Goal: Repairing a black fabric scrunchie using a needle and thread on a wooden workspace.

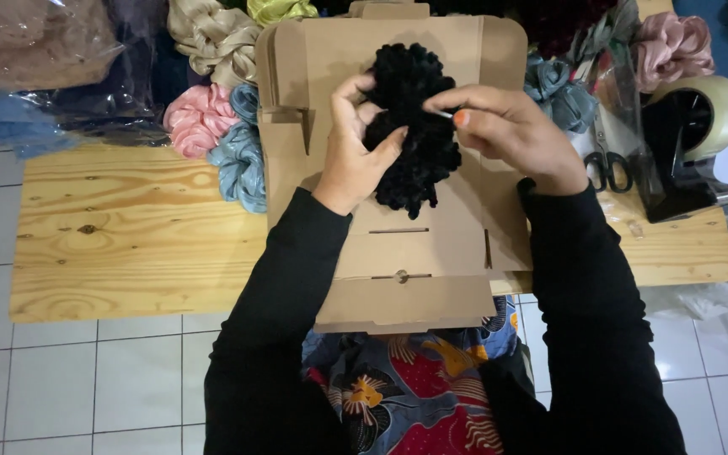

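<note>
Black and ruffled, a fabric scrunchie (410, 126) is held above a flat, unfolded cardboard box (398, 244) that lies on a pale wooden worktop (128, 227). The left hand (351, 152) has its grip closed round the scrunchie's left edge, while the right hand (507, 131) pinches its right side between thumb and fingertips. Pink and blue scrunchies (221, 135) lie just left of the box; scissors (607, 164) and a tape dispenser (688, 143) sit at right.

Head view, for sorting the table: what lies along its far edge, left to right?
Pink scrunchie → grey-blue scrunchie → left hand → black scrunchie → right hand → scissors → tape dispenser.
</note>
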